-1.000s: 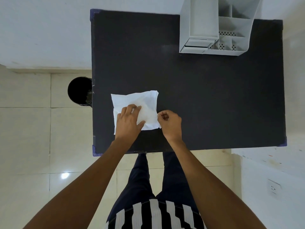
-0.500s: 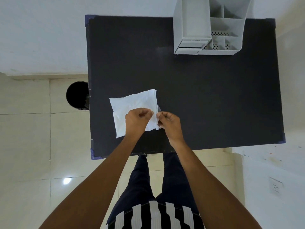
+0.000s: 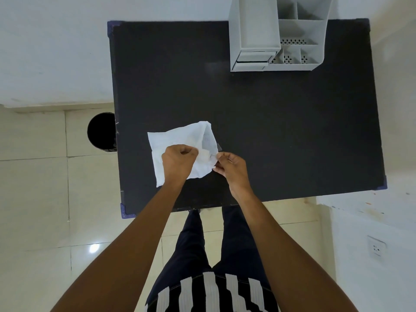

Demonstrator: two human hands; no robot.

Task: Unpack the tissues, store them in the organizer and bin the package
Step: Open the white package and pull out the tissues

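Note:
A white tissue pack (image 3: 180, 140) in a thin clear wrapper lies on the black table (image 3: 270, 131), near its front left. My left hand (image 3: 177, 161) is closed on the pack's near right part. My right hand (image 3: 231, 167) pinches the wrapper's right edge, and that end is lifted and pulled apart into a gap. A white desk organizer (image 3: 279, 34) with several compartments stands at the table's far edge, right of centre. A black round bin (image 3: 101, 131) stands on the floor against the table's left side.
The table's front edge runs just behind my wrists. My legs and a striped top show below it. Beige floor tiles lie to the left, a white wall with a socket (image 3: 376, 246) to the right.
My left hand went from lying flat on the pack to gripping it. My right hand has drawn the wrapper's right end up and open. The camera shifted slightly.

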